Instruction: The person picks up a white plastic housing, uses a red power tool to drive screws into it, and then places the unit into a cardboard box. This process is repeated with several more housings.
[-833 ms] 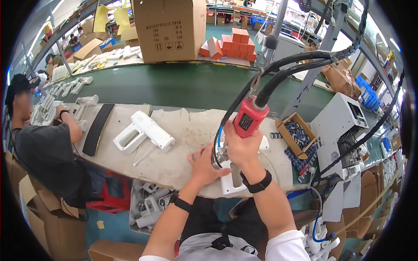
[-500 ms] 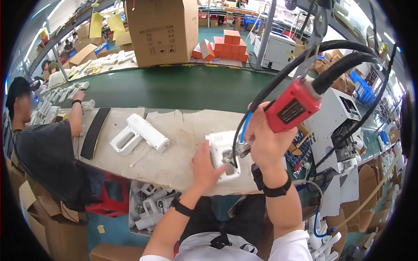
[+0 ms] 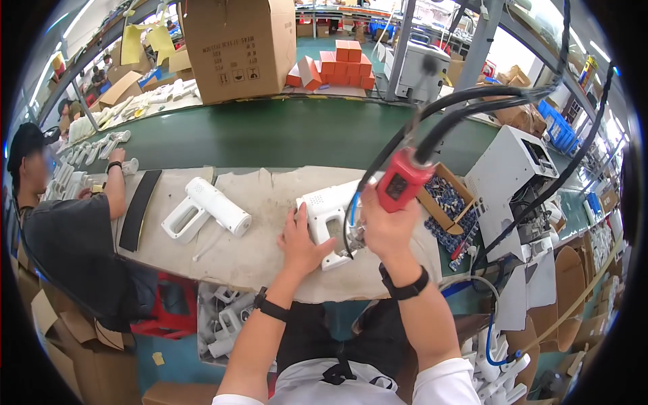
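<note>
A white gun-shaped housing point(image 3: 324, 196) with a looped handle lies on the beige work mat point(image 3: 270, 270) in front of me. My left hand point(image 3: 302, 244) grips its left side, fingers on the upper corner and thumb on the handle. In my right hand point(image 3: 390, 235) is a red power screwdriver point(image 3: 403, 181), fingers wrapped around its body. Its metal tip end is down at the right side of the handle; the exact contact point is hidden. Black cables and a blue hose run from the tool. Left of these rests a second white gun-shaped unit point(image 3: 217, 208).
A black strip point(image 3: 140, 210) lies at the mat's left, near a seated co-worker point(image 3: 67, 236). To the right are an open cardboard box point(image 3: 466, 196) of small parts and a grey-white machine point(image 3: 503, 175). A green conveyor belt point(image 3: 270, 138) runs behind. Cables hang overhead at right.
The red screwdriver has shifted left and lower in the picture, now more upright. My left hand has settled on the housing. The whole view has turned slightly.
</note>
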{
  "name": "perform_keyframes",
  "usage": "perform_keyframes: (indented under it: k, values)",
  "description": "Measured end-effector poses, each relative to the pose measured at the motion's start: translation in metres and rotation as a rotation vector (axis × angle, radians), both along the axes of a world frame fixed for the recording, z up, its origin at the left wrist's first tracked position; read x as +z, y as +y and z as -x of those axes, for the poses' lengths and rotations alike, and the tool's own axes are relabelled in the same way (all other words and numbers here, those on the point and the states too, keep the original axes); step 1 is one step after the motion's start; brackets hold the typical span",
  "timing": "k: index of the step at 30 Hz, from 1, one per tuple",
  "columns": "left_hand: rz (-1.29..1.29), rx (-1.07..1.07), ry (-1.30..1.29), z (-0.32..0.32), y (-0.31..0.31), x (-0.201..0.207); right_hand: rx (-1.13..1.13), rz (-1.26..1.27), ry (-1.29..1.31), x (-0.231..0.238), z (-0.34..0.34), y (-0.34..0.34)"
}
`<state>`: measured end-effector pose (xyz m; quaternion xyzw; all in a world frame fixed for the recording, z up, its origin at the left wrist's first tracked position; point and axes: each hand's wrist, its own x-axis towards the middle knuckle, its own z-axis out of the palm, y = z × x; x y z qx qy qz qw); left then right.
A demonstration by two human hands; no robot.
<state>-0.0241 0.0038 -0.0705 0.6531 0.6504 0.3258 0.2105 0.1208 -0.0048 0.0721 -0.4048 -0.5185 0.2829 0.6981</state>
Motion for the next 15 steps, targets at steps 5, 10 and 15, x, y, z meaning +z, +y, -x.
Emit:
perform_keyframes:
  k: [5, 10, 15]
  values:
    - [-0.012, -0.007, 0.016, 0.002, -0.001, 0.0, 0.052, 0.022, -0.068, -0.003, 0.003, -0.001]
    - [-0.026, 0.002, -0.015, 0.001, -0.002, 0.002, 0.018, -0.09, 0.033, 0.037, 0.007, -0.016]
    - [-0.078, -0.042, -0.12, 0.008, 0.002, -0.006, 0.15, -0.096, 0.077, 0.06, 0.029, -0.03]
